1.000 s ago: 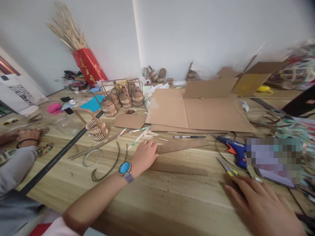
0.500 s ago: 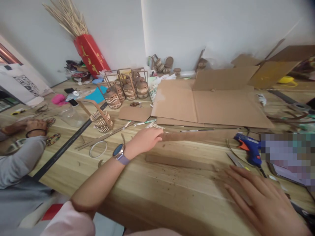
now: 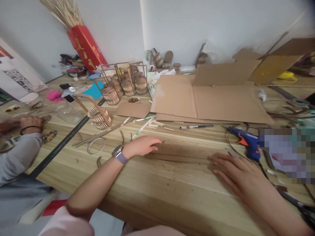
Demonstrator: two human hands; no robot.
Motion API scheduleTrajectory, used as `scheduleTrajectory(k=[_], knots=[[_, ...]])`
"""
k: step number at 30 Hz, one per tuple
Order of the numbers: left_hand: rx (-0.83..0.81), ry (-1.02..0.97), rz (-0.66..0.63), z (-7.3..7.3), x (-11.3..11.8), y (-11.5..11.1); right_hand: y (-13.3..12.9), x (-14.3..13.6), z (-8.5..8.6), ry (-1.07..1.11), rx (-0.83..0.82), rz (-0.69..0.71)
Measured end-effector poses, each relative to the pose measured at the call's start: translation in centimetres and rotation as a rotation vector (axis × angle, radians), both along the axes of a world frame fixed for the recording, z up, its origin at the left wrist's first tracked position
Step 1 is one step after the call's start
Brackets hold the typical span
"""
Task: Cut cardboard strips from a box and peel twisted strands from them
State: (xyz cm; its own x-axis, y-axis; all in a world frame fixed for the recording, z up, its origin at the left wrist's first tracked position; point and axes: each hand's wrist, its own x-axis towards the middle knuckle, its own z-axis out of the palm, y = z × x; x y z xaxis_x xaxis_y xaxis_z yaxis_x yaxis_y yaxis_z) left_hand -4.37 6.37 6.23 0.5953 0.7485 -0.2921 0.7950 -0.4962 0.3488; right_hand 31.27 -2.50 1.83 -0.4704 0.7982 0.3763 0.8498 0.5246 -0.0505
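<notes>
On the wooden table, my left hand (image 3: 144, 145) has its fingers closed on the left end of a brown cardboard strip (image 3: 183, 149). A second brown strip (image 3: 179, 158) lies just in front of it, nearly parallel. My right hand (image 3: 237, 168) is slightly blurred at the right end of the strips, its fingers stretched and the thumb apart; whether it touches them I cannot tell. Beyond the strips lie a black pen (image 3: 197, 127) and short pale sticks (image 3: 155, 123). A blue glue gun (image 3: 246, 142) rests beyond my right hand.
Flattened cardboard (image 3: 177, 98) covers the back of the table. Small woven baskets with handles (image 3: 110, 95) stand at left, near a loose wire ring (image 3: 96, 146). Another person's hand (image 3: 31, 123) is at far left. Scissors (image 3: 296, 203) lie at right.
My left hand has drawn the strip toward me, close to the second one. The pen behind is now uncovered. My right hand has moved left and away from me to the strips' end.
</notes>
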Motion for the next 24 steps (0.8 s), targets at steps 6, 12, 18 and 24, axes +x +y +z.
scheduleTrajectory(k=[6,12,18,24], knots=[[-0.025,-0.006,0.018,0.0,0.1,-0.4,1.1,-1.1,-1.8,-0.054,-0.063,0.085],[-0.001,0.02,0.013,0.1,0.5,-1.8,2.0,-0.8,-2.6,0.014,-0.094,0.115],[-0.038,0.004,-0.054,-0.4,1.1,-2.8,1.6,-0.6,-0.4,0.027,-0.27,0.086],[-0.104,-0.037,-0.116,-0.5,1.1,-3.3,0.4,-0.1,0.1,0.064,-0.347,0.111]])
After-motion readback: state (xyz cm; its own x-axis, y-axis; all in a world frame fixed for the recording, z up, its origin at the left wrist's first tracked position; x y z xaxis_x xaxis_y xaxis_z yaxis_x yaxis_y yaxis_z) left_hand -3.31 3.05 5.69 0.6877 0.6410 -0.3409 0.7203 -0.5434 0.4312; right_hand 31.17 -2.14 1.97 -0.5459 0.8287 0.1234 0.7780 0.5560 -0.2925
